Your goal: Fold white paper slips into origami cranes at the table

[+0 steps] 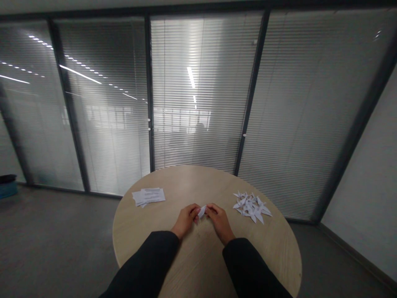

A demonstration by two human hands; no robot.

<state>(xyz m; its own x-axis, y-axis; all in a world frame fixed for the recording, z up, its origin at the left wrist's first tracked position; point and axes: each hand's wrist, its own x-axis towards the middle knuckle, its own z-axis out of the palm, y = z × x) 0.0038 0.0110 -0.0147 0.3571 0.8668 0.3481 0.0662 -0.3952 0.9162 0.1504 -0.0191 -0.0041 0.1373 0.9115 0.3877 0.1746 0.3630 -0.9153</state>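
Note:
Between my left hand (185, 220) and my right hand (220, 222) is a small piece of folded white paper (202, 211), pinched by the fingertips of both hands. Both hands rest low over the near middle of a round light-wood table (198, 265). To the right of my right hand lies a loose pile of pointed white origami pieces (252, 207). Left of my left hand, further off, sits a small stack of printed white sheets (149, 196). My black sleeves cover both forearms.
Behind the table's far edge stands a glass partition with closed slatted blinds (201, 91) and dark frames. A grey floor (58, 223) surrounds the table, a white wall (359, 165) stands at right, and a dark-topped blue bin (8, 186) sits at far left.

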